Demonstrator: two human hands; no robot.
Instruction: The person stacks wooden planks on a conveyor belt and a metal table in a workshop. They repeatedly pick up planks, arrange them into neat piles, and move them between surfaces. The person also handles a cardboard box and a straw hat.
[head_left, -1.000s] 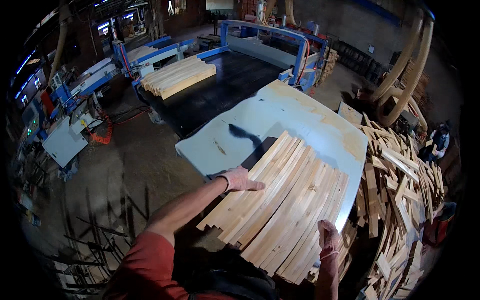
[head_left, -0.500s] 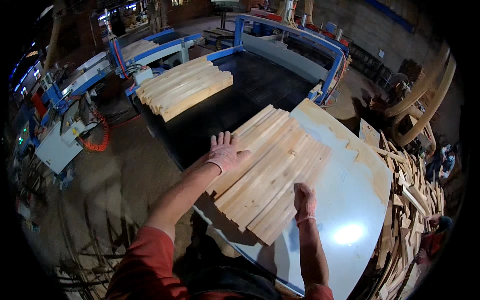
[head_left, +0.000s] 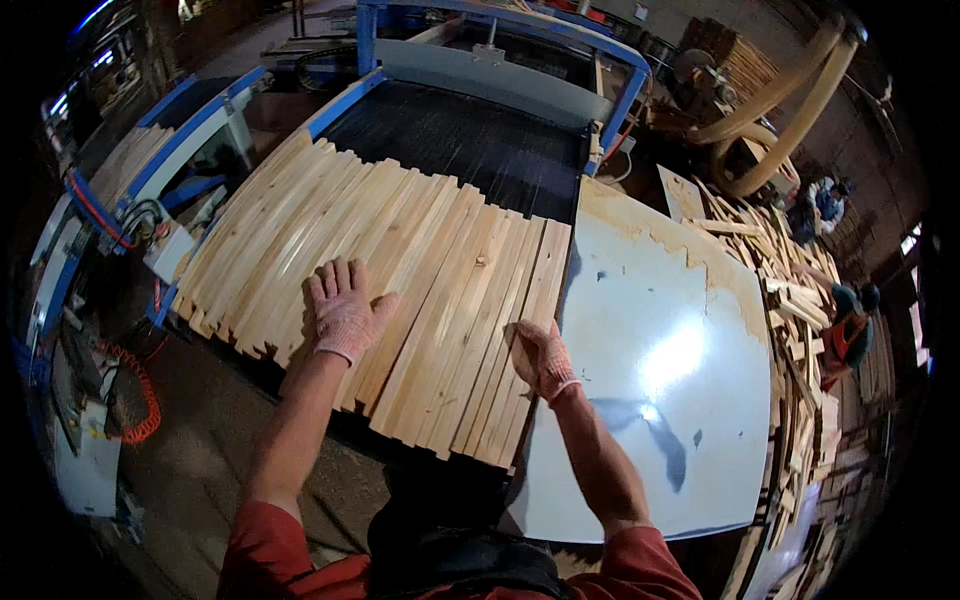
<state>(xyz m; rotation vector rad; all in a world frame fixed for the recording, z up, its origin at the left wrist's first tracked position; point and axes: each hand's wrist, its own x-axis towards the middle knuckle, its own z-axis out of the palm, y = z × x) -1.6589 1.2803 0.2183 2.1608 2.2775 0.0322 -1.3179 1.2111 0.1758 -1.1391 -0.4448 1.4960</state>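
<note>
Wooden strips [head_left: 440, 270] lie side by side in one wide sheet on the black bed [head_left: 450, 130]. My left hand [head_left: 347, 310], in a pale pink glove, rests flat on top of the strips with its fingers stretched out. At the right edge of the sheet my right hand [head_left: 545, 360], also gloved, is closed against the outermost strip, near its lower half. Part of that hand's fingers is hidden from view. Unevenly staggered, the strip ends form a jagged line at the near and far sides.
A smooth pale grey panel [head_left: 660, 400] adjoins the bed on the right. Beyond it lies a heap of loose wood pieces [head_left: 800, 330], with a person [head_left: 850, 330] beside it. A blue frame [head_left: 620, 120] spans the bed's far end. Left stands machinery with a coiled orange hose [head_left: 145, 405].
The strips under my hands have moved left off the grey panel onto the black bed, against the other group. Both hands moved with them, and the view has turned.
</note>
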